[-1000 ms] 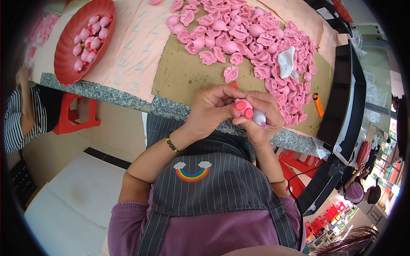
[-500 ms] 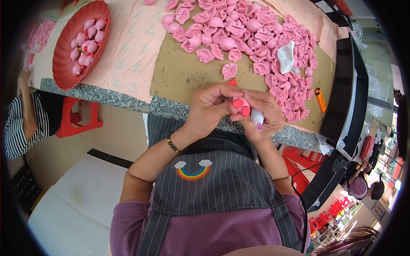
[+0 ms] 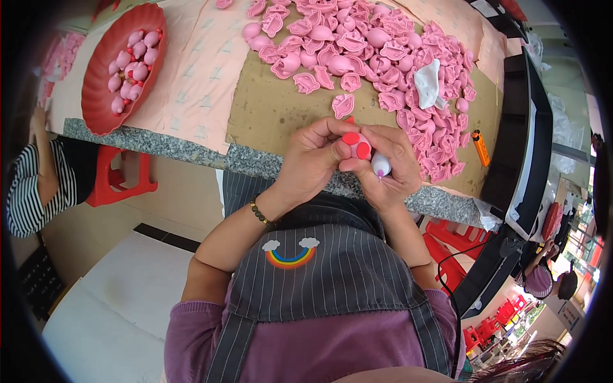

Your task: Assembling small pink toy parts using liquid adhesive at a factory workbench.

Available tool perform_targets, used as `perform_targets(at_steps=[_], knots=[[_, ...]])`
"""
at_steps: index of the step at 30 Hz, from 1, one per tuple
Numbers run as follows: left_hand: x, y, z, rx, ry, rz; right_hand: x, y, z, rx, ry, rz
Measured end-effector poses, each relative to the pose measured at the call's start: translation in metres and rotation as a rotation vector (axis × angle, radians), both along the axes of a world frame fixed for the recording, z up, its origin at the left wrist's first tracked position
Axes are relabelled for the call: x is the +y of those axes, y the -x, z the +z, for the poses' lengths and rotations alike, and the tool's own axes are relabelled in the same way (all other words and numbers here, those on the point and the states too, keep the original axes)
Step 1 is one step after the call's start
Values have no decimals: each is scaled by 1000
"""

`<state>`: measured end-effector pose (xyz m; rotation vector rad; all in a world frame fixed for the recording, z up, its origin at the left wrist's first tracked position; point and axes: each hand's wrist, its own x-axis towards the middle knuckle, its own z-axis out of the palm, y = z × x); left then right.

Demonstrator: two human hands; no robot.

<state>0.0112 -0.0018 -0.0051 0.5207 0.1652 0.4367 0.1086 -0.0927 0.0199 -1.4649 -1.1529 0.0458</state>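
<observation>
My left hand (image 3: pixel 311 159) pinches a small pink rounded toy piece (image 3: pixel 349 150) with two flat red round discs on it. My right hand (image 3: pixel 397 169) has its fingertips against the same piece. A white squeeze bottle (image 3: pixel 381 164) with a narrow purple nozzle is tucked in my right palm, its tip pointing down toward me. Beyond my fingertips shows a small red bit (image 3: pixel 349 119), partly hidden. Both hands are over the front edge of the table. Just past them lies a single pink moulded shell (image 3: pixel 343 103).
A big heap of pink moulded pieces (image 3: pixel 383 57) covers the far table, with a white cloth scrap (image 3: pixel 427 85) on it. An orange lighter (image 3: pixel 480 148) lies at right, near a black tray-like frame (image 3: pixel 527 127). A red scalloped dish (image 3: pixel 92 105) holds pink pieces; another person's arm (image 3: pixel 46 150) is far left.
The pink piece has turned so its red discs face me more fully and sit slightly higher. The bottle's nozzle has swung a little left.
</observation>
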Motion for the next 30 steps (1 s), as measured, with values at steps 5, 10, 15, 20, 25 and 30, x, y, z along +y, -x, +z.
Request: perform_targets(at_steps=[5, 10, 15, 20, 25, 30], knots=[[0, -1, 4, 47, 55, 6, -3, 1, -5, -1, -66, -182], [1, 2, 4, 39, -21, -35, -5, -6, 0, -199, 38, -56], [7, 2, 0, 31, -72, -94, 0, -10, -1, -258, -15, 21], [8, -4, 1, 20, -78, -85, 3, -14, 0, -232, -44, 16], [4, -4, 3, 98, -64, -37, 2, -13, 2, -202, -54, -19], [1, -2, -3, 56, -69, -24, 0, -10, -2, -145, -40, 9]])
